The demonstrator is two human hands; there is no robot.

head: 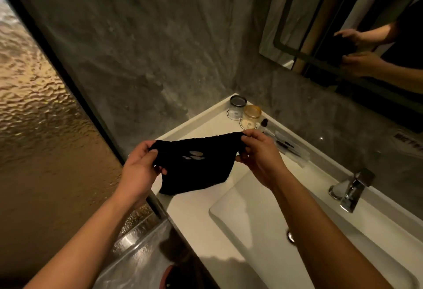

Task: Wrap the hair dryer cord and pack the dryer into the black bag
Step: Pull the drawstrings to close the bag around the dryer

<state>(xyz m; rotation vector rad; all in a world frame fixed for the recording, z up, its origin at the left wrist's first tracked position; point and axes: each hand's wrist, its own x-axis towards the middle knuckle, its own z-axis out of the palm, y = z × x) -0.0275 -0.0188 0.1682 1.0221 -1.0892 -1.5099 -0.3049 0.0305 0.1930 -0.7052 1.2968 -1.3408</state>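
Note:
A black cloth bag (196, 169) with a pale printed logo hangs in the air above the white counter (190, 217), left of the basin. My left hand (140, 165) pinches the left end of its gathered top edge. At the right end of that edge my right hand (258, 153) grips the fabric. The top is pulled taut between both hands. The bag bulges at the bottom; whatever is inside is hidden. No hair dryer or cord shows in view.
A white basin (263, 215) with a chrome tap (352, 190) lies to the right. Two lidded glass jars (237, 110), a small dropper bottle (263, 125) and wrapped toiletries (288, 149) sit at the counter's far corner. A textured glass partition (45, 114) stands left, a mirror (343, 21) at upper right.

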